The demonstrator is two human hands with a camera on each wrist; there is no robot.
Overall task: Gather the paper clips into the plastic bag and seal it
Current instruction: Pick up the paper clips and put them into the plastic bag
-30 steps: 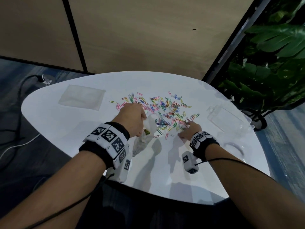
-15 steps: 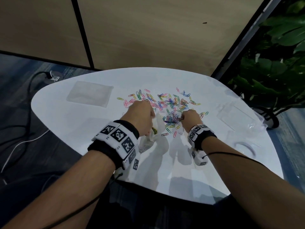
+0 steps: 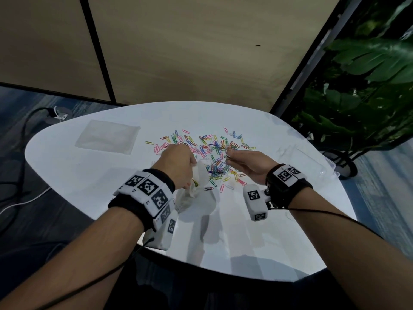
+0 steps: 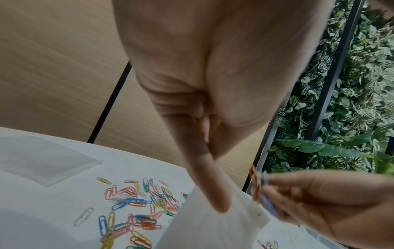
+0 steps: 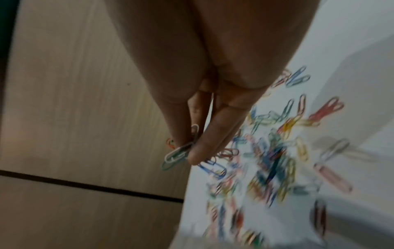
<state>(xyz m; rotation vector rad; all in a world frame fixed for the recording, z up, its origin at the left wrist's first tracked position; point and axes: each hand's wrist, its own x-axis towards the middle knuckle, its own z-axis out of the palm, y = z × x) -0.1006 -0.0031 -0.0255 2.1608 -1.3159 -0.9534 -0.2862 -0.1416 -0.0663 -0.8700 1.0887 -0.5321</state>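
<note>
Coloured paper clips (image 3: 214,151) lie scattered over the middle of the white table (image 3: 89,175). My left hand (image 3: 178,164) grips the top edge of a clear plastic bag (image 3: 194,189) that hangs down to the table with a few clips inside; in the left wrist view a fingertip presses the bag (image 4: 213,227). My right hand (image 3: 230,156) is raised just right of the bag's mouth and pinches a small bunch of paper clips (image 5: 181,151), which the left wrist view also shows as clips (image 4: 255,185) beside the bag's edge.
A flat clear bag (image 3: 107,136) lies at the table's back left. A clear plastic box (image 3: 308,159) and a lid sit at the right edge. Leafy plants (image 3: 357,86) stand to the right, a wooden wall behind, cables on the floor at left.
My right hand gathered clips from the table, lifted off it and swung left toward the bag's mouth. The left hand kept holding the bag in place.
</note>
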